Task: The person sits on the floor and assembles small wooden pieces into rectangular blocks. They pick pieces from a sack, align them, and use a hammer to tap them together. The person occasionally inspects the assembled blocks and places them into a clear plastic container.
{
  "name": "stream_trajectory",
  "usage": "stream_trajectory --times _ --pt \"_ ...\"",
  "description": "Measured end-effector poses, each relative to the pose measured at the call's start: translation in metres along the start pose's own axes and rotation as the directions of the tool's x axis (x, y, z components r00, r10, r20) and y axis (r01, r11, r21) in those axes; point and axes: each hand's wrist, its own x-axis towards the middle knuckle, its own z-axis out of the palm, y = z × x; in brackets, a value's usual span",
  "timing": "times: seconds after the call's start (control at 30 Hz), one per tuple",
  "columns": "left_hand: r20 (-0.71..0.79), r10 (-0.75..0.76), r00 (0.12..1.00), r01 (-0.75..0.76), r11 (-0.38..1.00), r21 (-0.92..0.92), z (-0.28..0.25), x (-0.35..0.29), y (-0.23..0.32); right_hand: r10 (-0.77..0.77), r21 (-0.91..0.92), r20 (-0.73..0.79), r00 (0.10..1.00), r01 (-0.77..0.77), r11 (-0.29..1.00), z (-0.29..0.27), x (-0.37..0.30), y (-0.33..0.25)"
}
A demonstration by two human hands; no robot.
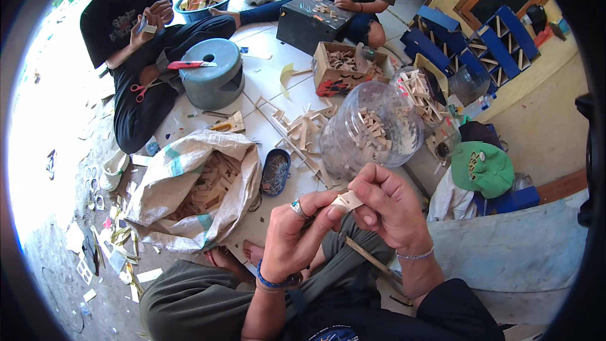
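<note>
Fingertips of both hands pinch one small pale wood piece (pixel 348 200) at near centre, above the lap; left hand (pixel 297 233), ring on one finger and blue wristband, closes on its left end, right hand (pixel 391 205) curls over the right end, thumb on top. Both grips tight on the piece, no gap visible. Judgement: keep the pinch close to the joint, press square, rest wrists on the knees for steadiness. A thin wood stick (pixel 369 257) lies across the lap just below the hands. Just beyond them, a clear plastic jar (pixel 372 126) on its side holds small wood bits. Left of it, a small blue tray (pixel 276 172), then an open woven sack (pixel 189 183), white with green stripes, full of wood offcuts. Far centre: brown cardboard box (pixel 341 66) with a red printed patch on its front, black case (pixel 312 22), grey upturned bucket (pixel 211 72) with a red cutter on top. Far right, blue wooden racks (pixel 480 41); near right, green cap (pixel 483 167). Two other people sit far left and far centre.
</note>
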Motion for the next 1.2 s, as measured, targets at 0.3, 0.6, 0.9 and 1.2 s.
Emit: stream_trajectory --times 0.3,0.6,0.9,1.2 --pt "0.014 -0.045 0.999 0.045 0.998 -0.039 0.001 -0.003 0.000 -0.008 0.019 0.063 0.998 0.007 1.000 -0.007 0.003 0.002" --pt "-0.165 0.139 0.976 -0.193 0.907 -0.374 -0.011 0.007 -0.011 -0.065 0.563 0.014 0.998 0.046 0.825 -0.039 0.005 0.005" --pt "-0.087 0.098 0.991 -0.099 0.995 -0.005 -0.005 -0.001 -0.008 -0.097 0.510 0.119 0.988 0.023 0.860 -0.055 -0.005 0.036" --pt "0.085 0.084 0.993 -0.096 0.985 0.143 -0.008 0.006 0.004 -0.270 -0.227 0.132 0.954 0.294 0.929 -0.067 -0.021 0.026"
